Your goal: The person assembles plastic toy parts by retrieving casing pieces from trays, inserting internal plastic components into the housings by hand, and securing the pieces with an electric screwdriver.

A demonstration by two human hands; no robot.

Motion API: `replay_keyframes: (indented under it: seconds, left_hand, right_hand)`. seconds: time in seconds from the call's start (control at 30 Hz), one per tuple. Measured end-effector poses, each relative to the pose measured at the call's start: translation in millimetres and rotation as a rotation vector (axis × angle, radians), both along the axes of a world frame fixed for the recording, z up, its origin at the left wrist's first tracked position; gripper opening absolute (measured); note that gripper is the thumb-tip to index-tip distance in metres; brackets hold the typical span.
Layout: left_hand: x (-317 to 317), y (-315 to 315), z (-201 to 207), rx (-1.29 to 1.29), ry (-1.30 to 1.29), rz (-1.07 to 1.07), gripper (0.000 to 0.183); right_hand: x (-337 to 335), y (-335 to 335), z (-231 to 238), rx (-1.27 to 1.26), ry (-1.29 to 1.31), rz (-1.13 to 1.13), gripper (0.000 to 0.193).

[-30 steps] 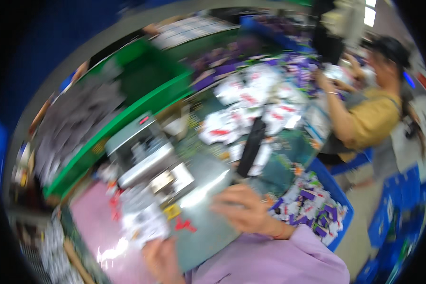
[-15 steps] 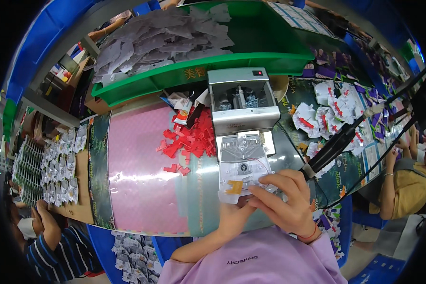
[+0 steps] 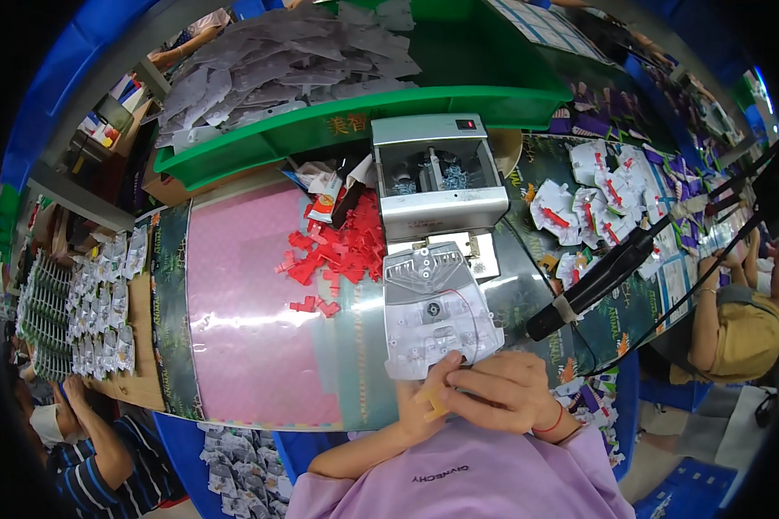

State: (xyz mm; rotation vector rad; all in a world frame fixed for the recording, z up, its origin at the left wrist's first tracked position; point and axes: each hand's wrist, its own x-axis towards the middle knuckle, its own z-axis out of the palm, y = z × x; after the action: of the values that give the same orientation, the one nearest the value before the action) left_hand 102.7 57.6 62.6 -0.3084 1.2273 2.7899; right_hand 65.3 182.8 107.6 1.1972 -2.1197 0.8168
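head view, hands: right hand (image 3: 504, 391) lies over the near end of the clear blister tray (image 3: 437, 310), fingers curled together on its edge; left hand (image 3: 424, 406) sits beneath it, fingers pinched on a small yellow piece (image 3: 430, 400).
head view, tray place: at the table's near edge, right of the pink mat (image 3: 251, 303), its far end just under the grey sealing machine (image 3: 437, 177).
head view, doing it well: my judgement is to keep the tray flat and square to the machine's mouth, with the grip only at the near rim.
head view, nearby: red clips (image 3: 342, 251) piled by the mat's far right corner.
head view, hard to see: the left hand's fingertips are mostly covered by the right; the tray's contents are blurred by glare.
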Motion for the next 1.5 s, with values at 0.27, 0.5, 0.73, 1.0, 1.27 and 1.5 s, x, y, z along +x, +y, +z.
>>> replay_keyframes:
  seconds: [0.27,0.5,0.73,1.0,1.27,1.5]
  left_hand:
    - [-5,-2,13,0.13,-0.158,-0.119,0.016]
    - [-8,-5,19,-0.152,-0.135,-0.068,0.022]
    - [-8,-10,19,0.201,-0.284,-0.058,0.032]
    - [-6,-20,24,0.134,-0.227,-0.172,0.036]
    - [-3,-27,13,0.085,-0.256,-0.232,0.034]
    - [-5,-62,5,0.094,-0.247,-0.054,0.037]
  right_hand:
    - [3,8,-15,-0.056,-0.149,0.173,0.018]
    - [2,7,-13,-0.063,-0.18,0.244,0.016]
    - [-20,21,19,-0.104,-0.147,0.063,0.011]
    - [-40,11,3,0.15,-0.042,-0.178,0.034]
    - [-39,10,-8,0.179,0.022,-0.135,0.031]
    - [-44,3,-7,0.006,-0.144,-0.151,0.033]
